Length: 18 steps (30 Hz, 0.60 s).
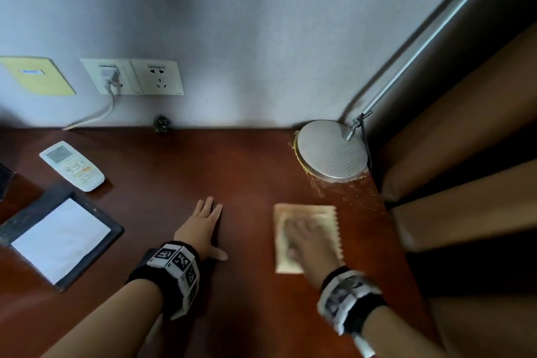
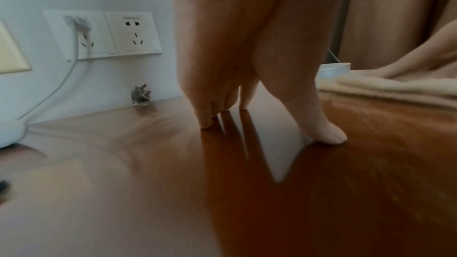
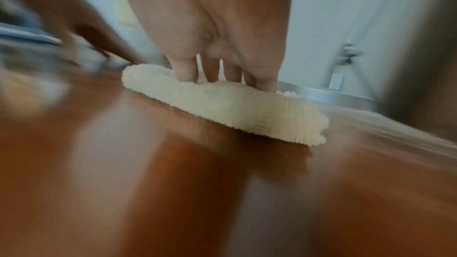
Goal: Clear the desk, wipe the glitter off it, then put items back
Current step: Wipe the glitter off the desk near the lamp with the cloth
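my right hand point(image 1: 312, 237) presses spread fingers on the fluffy cream cloth point(image 1: 302, 215); it could push gold glitter point(image 1: 345, 193) off the brown wooden desk's point(image 1: 247, 171) right edge.

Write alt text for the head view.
The right hand presses a cream cloth flat on the brown desk, near glitter by the lamp base. The left hand rests open beside it.
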Available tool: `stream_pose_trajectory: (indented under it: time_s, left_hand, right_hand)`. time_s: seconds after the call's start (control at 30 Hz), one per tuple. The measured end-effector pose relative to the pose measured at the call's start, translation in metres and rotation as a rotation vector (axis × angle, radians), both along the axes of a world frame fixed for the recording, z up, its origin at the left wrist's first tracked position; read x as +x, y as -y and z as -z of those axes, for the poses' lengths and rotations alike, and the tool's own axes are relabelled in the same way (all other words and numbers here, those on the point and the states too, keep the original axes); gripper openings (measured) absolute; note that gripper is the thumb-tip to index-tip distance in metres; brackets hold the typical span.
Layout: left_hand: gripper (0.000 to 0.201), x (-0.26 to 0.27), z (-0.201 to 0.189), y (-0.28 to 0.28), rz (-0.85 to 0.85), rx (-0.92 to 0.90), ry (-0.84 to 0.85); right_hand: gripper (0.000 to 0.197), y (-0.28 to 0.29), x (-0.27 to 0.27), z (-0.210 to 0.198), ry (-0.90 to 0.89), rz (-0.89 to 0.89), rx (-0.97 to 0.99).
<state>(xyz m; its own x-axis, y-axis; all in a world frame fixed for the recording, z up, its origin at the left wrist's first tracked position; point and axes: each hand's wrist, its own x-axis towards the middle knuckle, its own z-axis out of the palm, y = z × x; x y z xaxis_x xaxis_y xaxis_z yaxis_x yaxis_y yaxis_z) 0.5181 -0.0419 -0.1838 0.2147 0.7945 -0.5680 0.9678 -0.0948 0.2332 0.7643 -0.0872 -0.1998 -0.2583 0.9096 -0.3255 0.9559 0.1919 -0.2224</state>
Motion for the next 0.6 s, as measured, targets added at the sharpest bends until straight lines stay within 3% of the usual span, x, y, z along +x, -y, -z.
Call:
stream_pose_trajectory:
  time_s: [0.07,0.2,0.4,0.5,0.53,0.6]
  left_hand:
    - [0.116,0.005,0.001,-0.007,-0.016,0.0,0.002]
    - [0.12,0.006,0.002,-0.018,-0.017,-0.008,-0.018]
    - [0.124,0.005,0.003,-0.024,-0.019,0.009,-0.03]
    - [0.124,0.006,0.003,-0.023,-0.019,0.02,-0.037]
    - [0.124,0.007,0.003,-0.023,-0.019,0.018,-0.043]
    - [0.126,0.009,0.0,-0.025,-0.019,0.012,-0.059]
  right_hand:
    - [0.058,0.002,-0.037,-0.002,0.033,-0.195,-0.007]
    - [0.06,-0.028,-0.03,-0.003,0.058,-0.189,-0.011]
    - [0.06,-0.064,0.103,-0.008,0.096,0.253,0.016]
    - [0.062,-0.059,0.136,-0.005,0.086,0.462,-0.051]
    - [0.062,-0.057,0.134,-0.001,0.108,0.472,-0.044]
    - [0.06,-0.051,0.105,-0.001,0.143,0.304,0.029]
